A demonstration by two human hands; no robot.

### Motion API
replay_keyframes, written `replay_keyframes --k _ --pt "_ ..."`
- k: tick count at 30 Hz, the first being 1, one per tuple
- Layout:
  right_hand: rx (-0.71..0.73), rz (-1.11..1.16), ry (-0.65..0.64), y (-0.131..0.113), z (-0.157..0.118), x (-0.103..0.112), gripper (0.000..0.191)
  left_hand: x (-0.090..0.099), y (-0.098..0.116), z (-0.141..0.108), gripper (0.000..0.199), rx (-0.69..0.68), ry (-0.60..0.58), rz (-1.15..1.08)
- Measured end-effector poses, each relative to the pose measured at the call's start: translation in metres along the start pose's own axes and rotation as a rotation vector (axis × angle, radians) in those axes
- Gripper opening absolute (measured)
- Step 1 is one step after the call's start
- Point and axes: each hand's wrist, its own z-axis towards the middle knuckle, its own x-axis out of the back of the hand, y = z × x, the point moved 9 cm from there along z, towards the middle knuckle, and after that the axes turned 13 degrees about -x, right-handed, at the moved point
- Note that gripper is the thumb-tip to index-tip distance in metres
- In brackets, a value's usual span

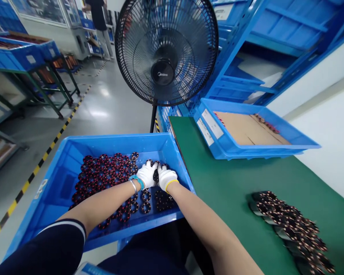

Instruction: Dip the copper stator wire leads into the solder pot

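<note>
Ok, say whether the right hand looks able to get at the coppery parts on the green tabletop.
Probably yes: the right hand is down in the near blue bin, but only the bin's rim and the green tabletop appear to lie between it and the coppery parts.

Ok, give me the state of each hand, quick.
Left hand: fingers down at the dark ring-shaped parts in the blue bin; grip cannot be told.
Right hand: beside it, also at the parts; grip cannot be told.

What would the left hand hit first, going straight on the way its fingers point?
The left hand would probably meet the dark rings at its fingertips first, with the right hand close alongside; the view leaves unclear whether there is any gap.
</note>
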Motion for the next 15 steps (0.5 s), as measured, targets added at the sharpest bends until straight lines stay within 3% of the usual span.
replay_keyframes --k 9,15 --pt "-0.103 0.099 0.013 0.007 0.001 0.005 0.06 0.002 -0.009 0.022 0.102 -0.047 -0.054 0.042" --pt "-0.103 0.135 -0.063 0.012 0.001 0.002 0.063 0.003 -0.027 0.028 0.093 0.01 -0.071 0.057"
